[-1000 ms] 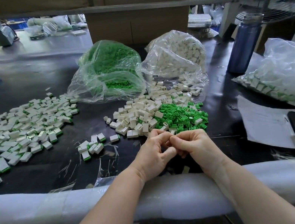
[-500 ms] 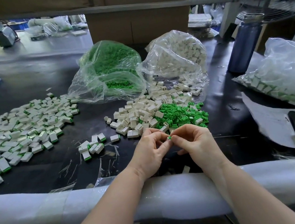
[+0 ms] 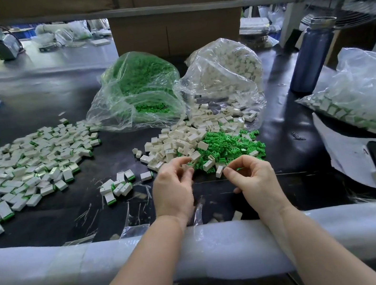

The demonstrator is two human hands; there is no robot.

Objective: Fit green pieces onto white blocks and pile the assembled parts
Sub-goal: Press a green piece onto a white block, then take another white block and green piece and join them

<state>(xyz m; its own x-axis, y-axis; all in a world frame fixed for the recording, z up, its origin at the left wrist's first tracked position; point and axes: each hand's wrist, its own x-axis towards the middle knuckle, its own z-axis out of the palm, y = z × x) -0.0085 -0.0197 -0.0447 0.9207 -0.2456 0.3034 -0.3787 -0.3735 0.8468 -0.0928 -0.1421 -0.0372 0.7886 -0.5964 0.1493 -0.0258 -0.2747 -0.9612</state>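
A black table (image 3: 33, 111) is carrying the work. Two clear bags are slumping behind the loose heaps: the green bag (image 3: 139, 88) and the white bag (image 3: 224, 70). White blocks (image 3: 181, 141) and green pieces (image 3: 230, 147) are lying mixed just ahead of the hands. Assembled parts (image 3: 23, 168) are spreading wide on the left, with a small cluster (image 3: 117, 187) nearer the middle. A blue bottle (image 3: 310, 58) is standing to the right, near another bag (image 3: 373, 89) of finished parts, and a foam-wrapped rail (image 3: 53, 269) is running under both forearms.

The left hand (image 3: 173, 187) is reaching into the heap's near edge, its curled fingers pinching a white block (image 3: 190, 166). The right hand (image 3: 253, 178) is pinching a small green bit at its fingertips, a white block (image 3: 219, 171) lying just beside them.

Half a second ago the hands were touching, working one piece together; now they are parting, the left one moving forward to the heap.
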